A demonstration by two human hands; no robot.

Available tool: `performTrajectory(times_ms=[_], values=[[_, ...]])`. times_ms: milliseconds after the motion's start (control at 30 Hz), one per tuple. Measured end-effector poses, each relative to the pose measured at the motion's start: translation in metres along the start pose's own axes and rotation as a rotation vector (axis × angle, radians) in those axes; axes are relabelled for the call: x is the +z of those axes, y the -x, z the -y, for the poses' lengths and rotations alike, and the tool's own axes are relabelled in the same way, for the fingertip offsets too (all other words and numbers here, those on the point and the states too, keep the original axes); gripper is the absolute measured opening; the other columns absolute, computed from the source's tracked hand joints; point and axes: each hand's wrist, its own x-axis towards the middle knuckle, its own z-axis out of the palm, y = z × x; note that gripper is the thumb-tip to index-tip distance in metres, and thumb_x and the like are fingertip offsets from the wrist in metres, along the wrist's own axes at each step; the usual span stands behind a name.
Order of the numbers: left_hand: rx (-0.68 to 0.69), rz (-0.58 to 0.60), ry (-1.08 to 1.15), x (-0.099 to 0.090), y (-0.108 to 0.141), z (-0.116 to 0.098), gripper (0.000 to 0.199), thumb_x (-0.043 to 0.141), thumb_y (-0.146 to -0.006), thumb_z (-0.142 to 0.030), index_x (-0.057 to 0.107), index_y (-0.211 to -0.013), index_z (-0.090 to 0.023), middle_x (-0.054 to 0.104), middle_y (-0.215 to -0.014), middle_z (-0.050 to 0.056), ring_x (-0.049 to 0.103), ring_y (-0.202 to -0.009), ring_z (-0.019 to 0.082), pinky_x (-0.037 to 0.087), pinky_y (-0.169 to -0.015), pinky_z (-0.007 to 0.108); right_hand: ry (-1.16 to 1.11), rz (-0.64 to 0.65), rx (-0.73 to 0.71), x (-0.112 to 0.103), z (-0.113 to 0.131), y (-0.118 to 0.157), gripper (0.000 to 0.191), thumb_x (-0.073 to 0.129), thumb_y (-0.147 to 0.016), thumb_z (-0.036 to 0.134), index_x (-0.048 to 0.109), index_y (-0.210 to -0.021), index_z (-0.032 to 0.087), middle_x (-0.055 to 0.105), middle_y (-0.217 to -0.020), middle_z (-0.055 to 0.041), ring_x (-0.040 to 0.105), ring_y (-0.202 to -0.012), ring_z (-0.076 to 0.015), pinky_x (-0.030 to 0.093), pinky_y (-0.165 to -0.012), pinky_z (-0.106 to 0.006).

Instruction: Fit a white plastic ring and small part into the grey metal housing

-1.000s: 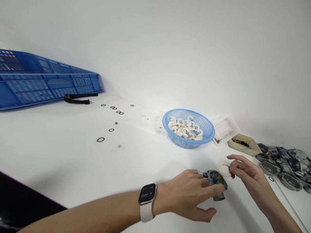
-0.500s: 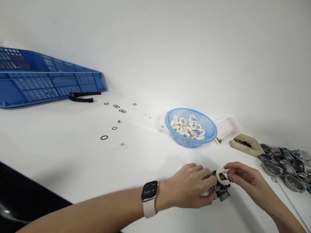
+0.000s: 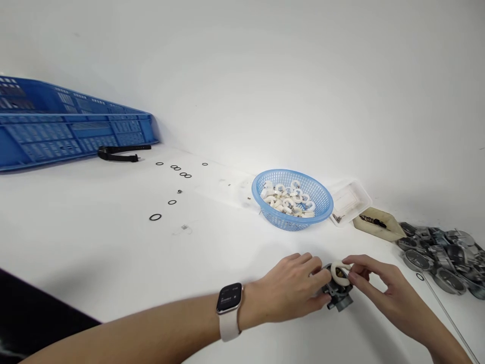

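Observation:
My left hand (image 3: 295,288), with a watch (image 3: 229,298) on its wrist, grips a grey metal part (image 3: 340,302) from its left side. A white C-shaped piece (image 3: 336,275) sits at the top of that part, with something brass-coloured inside its curve. The thumb and forefinger of my right hand (image 3: 373,283) are closed on the right side of the white piece. Beyond my hands, a round light-blue basket (image 3: 291,223) holds several similar white pieces.
A clear tray (image 3: 354,202) and a cream container (image 3: 379,230) stand right of the basket. Several metal parts (image 3: 450,280) are heaped at far right. Black rings (image 3: 155,217), a black strap (image 3: 121,157) and a blue crate (image 3: 76,136) are at left.
The whole scene has shifted slightly left in view. Both hands keep their hold, and the white piece stays at the top of the metal part.

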Motion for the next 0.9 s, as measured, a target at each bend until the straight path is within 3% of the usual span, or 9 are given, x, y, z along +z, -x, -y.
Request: performTrajectory(times_ms=[167,367,433,533,600,767,900], values=[[-0.166,-0.028,0.278,0.002,-0.002,0.000,0.046,0.074,-0.081,-0.043,0.048,-0.113,-0.023,0.061,-0.113,0.005,0.062,-0.095,0.022,0.053,-0.076,0.034,-0.106,-0.085,0.024,0.005,0.003,-0.002,0.034,0.056,-0.093,0.052,0.068,-0.114,0.028,0.066,-0.077,-0.0023,0.064,-0.077,-0.0205,0.052,-0.058,-0.027],[-0.275,0.068,0.582,-0.001,-0.011,-0.008,0.086,0.079,-0.076,-0.042,0.027,-0.144,-0.026,0.060,-0.132,0.009,0.060,-0.117,0.027,0.053,-0.092,0.043,-0.036,0.017,0.003,0.002,0.005,0.000,0.033,0.051,-0.097,0.045,0.062,-0.125,0.030,0.066,-0.078,-0.0011,0.061,-0.073,-0.0190,0.048,-0.056,-0.027],[-0.248,0.084,0.599,-0.002,-0.014,-0.010,0.078,0.077,-0.079,-0.044,0.034,-0.141,-0.025,0.063,-0.127,0.008,0.061,-0.114,0.027,0.053,-0.091,0.042,0.029,0.046,-0.032,0.002,0.006,0.002,0.033,0.048,-0.099,0.043,0.062,-0.127,0.032,0.068,-0.081,-0.0013,0.062,-0.073,-0.0188,0.049,-0.059,-0.028],[-0.226,0.061,0.593,-0.003,-0.015,-0.009,0.040,0.067,-0.089,-0.041,0.054,-0.123,-0.024,0.068,-0.114,0.005,0.062,-0.106,0.024,0.052,-0.088,0.038,0.076,0.083,-0.058,0.002,0.009,0.004,0.033,0.046,-0.100,0.042,0.062,-0.129,0.034,0.069,-0.083,-0.0011,0.063,-0.073,-0.0185,0.050,-0.064,-0.029],[-0.235,0.043,0.616,-0.002,-0.016,-0.008,0.024,0.062,-0.093,-0.036,0.060,-0.114,-0.024,0.069,-0.110,0.003,0.062,-0.104,0.022,0.051,-0.089,0.036,0.071,0.080,-0.043,0.001,0.011,0.004,0.033,0.046,-0.100,0.043,0.062,-0.128,0.034,0.069,-0.082,0.0001,0.062,-0.071,-0.0175,0.049,-0.062,-0.028],[-0.367,0.042,0.726,-0.001,-0.019,-0.006,0.039,0.071,-0.086,-0.038,0.061,-0.120,-0.022,0.068,-0.114,0.005,0.063,-0.106,0.022,0.051,-0.091,0.037,0.086,0.008,0.000,-0.002,0.009,-0.002,0.033,0.046,-0.100,0.048,0.065,-0.122,0.032,0.066,-0.076,0.0017,0.058,-0.067,-0.0163,0.045,-0.059,-0.027],[-0.335,0.045,0.720,-0.002,-0.022,-0.006,0.030,0.074,-0.086,-0.036,0.065,-0.112,-0.023,0.069,-0.106,0.001,0.063,-0.100,0.019,0.051,-0.086,0.033,0.091,-0.014,-0.004,0.002,-0.006,-0.010,0.036,0.044,-0.100,0.052,0.066,-0.117,0.029,0.063,-0.072,0.0018,0.057,-0.066,-0.0159,0.045,-0.060,-0.027]])
